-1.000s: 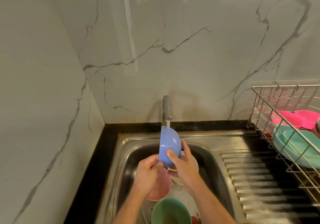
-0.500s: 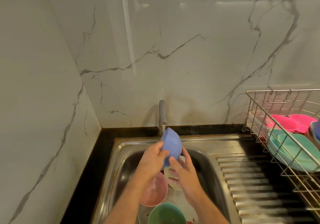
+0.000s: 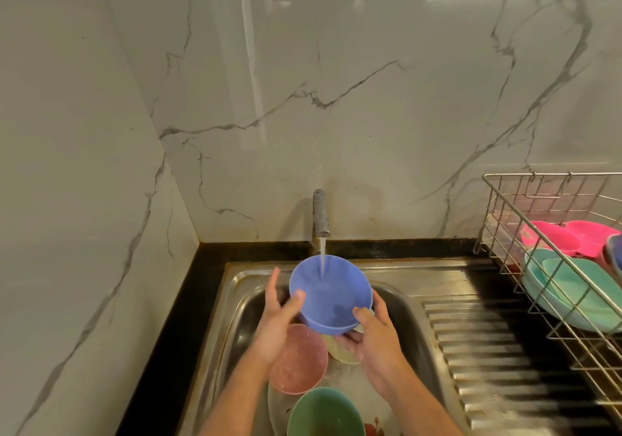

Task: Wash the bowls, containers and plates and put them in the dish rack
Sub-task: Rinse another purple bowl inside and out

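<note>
A blue bowl [image 3: 331,292] is held mouth-up under the running tap [image 3: 319,213], and the water stream falls into it. My left hand [image 3: 277,321] grips its left side with the thumb over the rim. My right hand [image 3: 372,331] holds its right side from below, thumb on the rim. Under the hands, in the steel sink [image 3: 235,318], lie a pink bowl [image 3: 298,360], a green bowl [image 3: 324,413], a cream dish [image 3: 340,349] and a flowered white plate [image 3: 370,412]. The wire dish rack [image 3: 538,233] at the right holds teal plates [image 3: 572,291] and pink dishes [image 3: 572,240].
A ribbed steel drainboard [image 3: 488,351] lies between the sink and the rack. Marble walls close off the back and the left side. A black counter strip [image 3: 165,351] runs along the sink's left edge. A blue dish edge [image 3: 616,254] shows at the rack's far right.
The blue bowl was on edge beneath the tap; it has turned mouth-up and water now pours inside. Both hands shifted to its two sides.
</note>
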